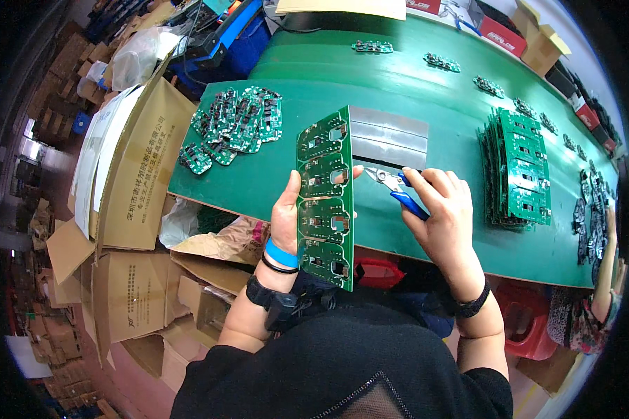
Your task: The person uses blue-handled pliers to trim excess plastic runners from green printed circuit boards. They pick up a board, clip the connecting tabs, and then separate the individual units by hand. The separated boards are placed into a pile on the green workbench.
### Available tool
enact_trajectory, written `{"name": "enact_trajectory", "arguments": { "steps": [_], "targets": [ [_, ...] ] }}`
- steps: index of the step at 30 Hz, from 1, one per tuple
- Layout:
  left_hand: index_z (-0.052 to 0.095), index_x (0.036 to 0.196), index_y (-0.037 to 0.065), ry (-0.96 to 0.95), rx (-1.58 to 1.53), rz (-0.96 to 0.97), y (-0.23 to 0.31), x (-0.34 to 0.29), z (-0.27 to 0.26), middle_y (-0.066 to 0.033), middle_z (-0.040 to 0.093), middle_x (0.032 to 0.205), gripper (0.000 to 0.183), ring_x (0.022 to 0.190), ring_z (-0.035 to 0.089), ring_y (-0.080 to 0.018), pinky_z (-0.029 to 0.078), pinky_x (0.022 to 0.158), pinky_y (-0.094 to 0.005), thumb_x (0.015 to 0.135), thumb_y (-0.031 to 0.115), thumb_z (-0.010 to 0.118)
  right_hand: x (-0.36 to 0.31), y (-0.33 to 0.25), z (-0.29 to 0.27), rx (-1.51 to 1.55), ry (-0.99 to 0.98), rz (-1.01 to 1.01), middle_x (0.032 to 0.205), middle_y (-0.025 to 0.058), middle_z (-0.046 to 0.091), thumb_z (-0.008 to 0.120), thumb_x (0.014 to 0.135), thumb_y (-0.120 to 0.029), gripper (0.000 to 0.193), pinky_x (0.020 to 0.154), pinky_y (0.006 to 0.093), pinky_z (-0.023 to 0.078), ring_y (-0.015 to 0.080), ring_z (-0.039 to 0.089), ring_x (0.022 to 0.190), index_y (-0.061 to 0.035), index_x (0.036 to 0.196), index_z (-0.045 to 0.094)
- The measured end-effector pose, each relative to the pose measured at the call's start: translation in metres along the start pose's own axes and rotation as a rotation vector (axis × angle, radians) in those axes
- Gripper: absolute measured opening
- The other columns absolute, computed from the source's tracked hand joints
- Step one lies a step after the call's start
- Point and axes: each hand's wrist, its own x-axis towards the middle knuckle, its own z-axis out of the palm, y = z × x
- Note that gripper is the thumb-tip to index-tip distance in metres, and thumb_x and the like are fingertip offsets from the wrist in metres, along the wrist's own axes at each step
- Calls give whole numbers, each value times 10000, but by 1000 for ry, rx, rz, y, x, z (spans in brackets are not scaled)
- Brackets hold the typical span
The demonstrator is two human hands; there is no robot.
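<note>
My left hand (284, 216) is closed on a green circuit board panel (326, 203), held upright above the table's near edge. The panel is a strip of several joined boards with small parts and cut-outs. My right hand (444, 213) grips blue-handled cutting pliers (407, 193). Their metal jaws point left toward the panel's right edge, near the fingertips of my left hand; whether they touch it I cannot tell. Beyond the panel, a grey metal plate (390, 133) lies on the table. A stack of similar panels (528, 167) stands to the right of my right hand.
A heap of single circuit boards (241, 119) lies at the left of the green table (314, 87). Small board groups (442, 61) run along the belt behind. Cardboard boxes (143, 167) stand at the left, and a red plastic stool (528, 318) at the right. Another person's arm (606, 279) reaches in at far right.
</note>
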Motion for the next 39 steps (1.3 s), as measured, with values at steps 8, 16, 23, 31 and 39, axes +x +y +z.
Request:
{"name": "enact_trajectory", "arguments": {
  "steps": [8,16,23,31,39],
  "targets": [
    [302,1460,60,-82,29,-13,-3,3,-1,-254,201,1519,638,1005,631,-450,611,721,-506,1009,509,254,-3,-2,-1,4,-1,14,1013,76,577,739,635,-156,571,836,390,398,257,537,945,-104,1190,613],
    [417,1361,67,259,711,221,-3,4,12,-102,571,1235,428,1070,617,-212,554,871,-374,1051,342,312,-2,-8,-23,47,36,12,1052,95,570,728,630,-150,581,897,419,380,290,530,990,-100,1196,611],
    [459,1329,41,256,962,337,-12,2,19,-60,576,1205,397,1044,574,-122,482,904,-280,1053,304,348,6,-26,-14,-57,-12,-64,1102,88,558,732,640,-138,615,934,426,357,283,515,1044,-106,1237,590],
    [513,1265,20,256,1129,433,-15,1,22,-17,579,1123,380,1015,500,-78,404,910,-242,1052,300,371,7,-26,-15,-90,-8,-98,1097,92,561,741,633,-131,627,913,421,371,286,526,1024,-110,1240,588],
    [542,1146,30,286,1221,484,-15,2,22,52,474,903,308,833,402,-42,368,787,-201,1051,280,388,6,-22,-12,-98,4,-109,1083,85,564,756,622,-143,629,879,414,383,277,533,995,-117,1231,599]
  ]
}}
